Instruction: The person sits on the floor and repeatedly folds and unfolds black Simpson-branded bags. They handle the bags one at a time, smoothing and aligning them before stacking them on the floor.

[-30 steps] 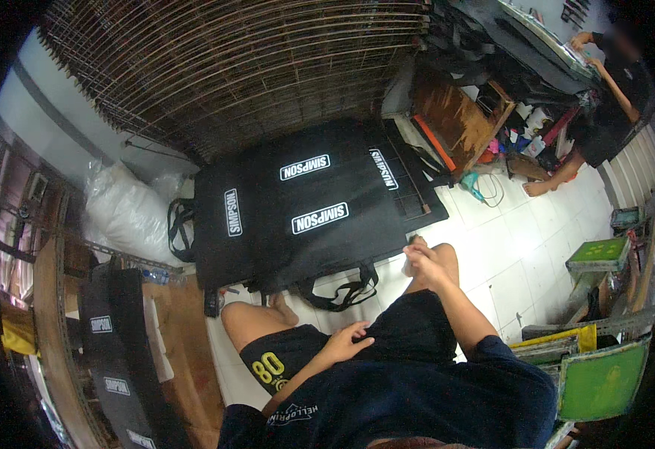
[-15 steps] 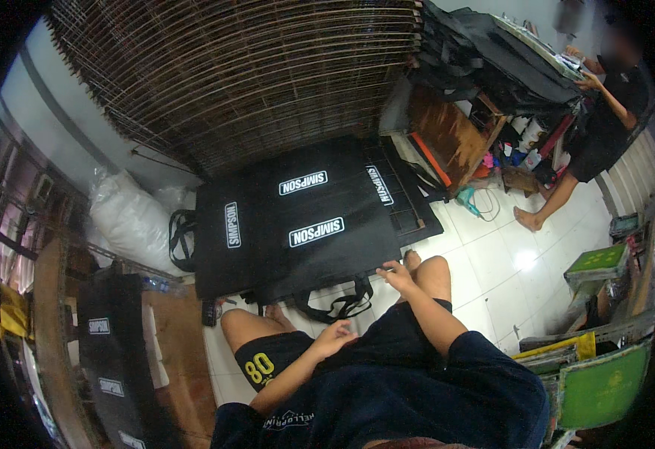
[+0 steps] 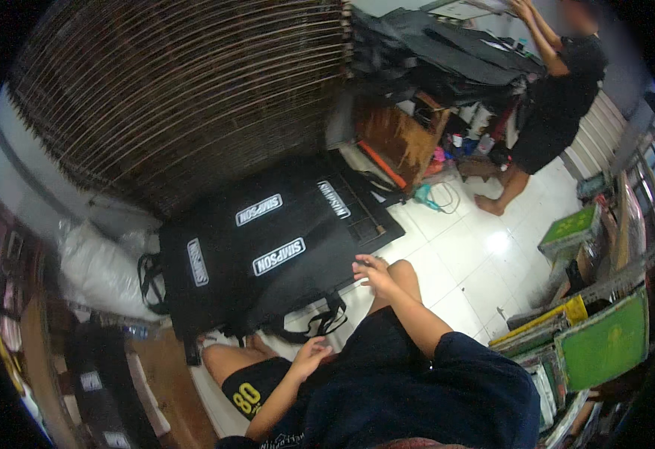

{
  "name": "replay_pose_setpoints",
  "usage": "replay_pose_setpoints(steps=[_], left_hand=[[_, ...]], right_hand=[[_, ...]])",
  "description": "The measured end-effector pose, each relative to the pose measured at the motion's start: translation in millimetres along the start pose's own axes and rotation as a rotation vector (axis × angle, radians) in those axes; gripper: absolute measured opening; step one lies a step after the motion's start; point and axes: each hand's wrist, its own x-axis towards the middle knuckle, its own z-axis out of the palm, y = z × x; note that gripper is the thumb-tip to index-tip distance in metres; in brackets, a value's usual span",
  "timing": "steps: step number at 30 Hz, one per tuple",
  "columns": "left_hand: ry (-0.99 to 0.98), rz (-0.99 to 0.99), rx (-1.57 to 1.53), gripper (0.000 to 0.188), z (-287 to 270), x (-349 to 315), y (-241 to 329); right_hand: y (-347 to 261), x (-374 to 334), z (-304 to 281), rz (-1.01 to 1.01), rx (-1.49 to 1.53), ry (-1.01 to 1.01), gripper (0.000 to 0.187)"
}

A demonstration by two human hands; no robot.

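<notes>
Black fabric pieces with white printed labels (image 3: pixel 256 258) lie in a flat stack on the floor before me. Black strap handles (image 3: pixel 320 323) hang out from the near edge, and another loop (image 3: pixel 150 283) sticks out at the left side. My right hand (image 3: pixel 374 274) is held by the stack's near right corner, fingers apart, holding nothing; whether a fingertip touches the fabric I cannot tell. Over my lap, close to the near strap, my left hand (image 3: pixel 311 358) is empty with its fingers loosely spread.
A tall stack of wire racks (image 3: pixel 193 90) rises behind the fabric. White plastic bags (image 3: pixel 106 269) sit at left, above a brown board (image 3: pixel 166 374). At far right a co-worker (image 3: pixel 559 97) stands beside a table piled with black fabric (image 3: pixel 439 56). Green-panelled frames (image 3: pixel 600 340) lean at right.
The view has turned, shifting the scene leftward. My right hand has come up a little from the fabric's edge. The co-worker's arms are now raised higher over the table.
</notes>
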Motion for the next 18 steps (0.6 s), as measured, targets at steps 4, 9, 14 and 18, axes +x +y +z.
replay_pose_setpoints(steps=[4,9,14,18], left_hand=[[-0.017,-0.049,0.062,0.054,3,-2,11],[-0.015,-0.084,0.099,0.056,-2,13,-8],[0.065,-0.088,0.039,0.050,-2,7,-4],[0.086,-0.132,-0.009,0.047,0,7,4]], right_hand=[[-74,12,-57,-0.224,0.186,-0.017,0.046],[-226,-1,-147,-0.613,0.413,0.057,0.052],[-336,-15,-210,-0.744,0.630,0.246,0.082],[-383,-22,-227,-0.823,0.770,0.233,0.103]])
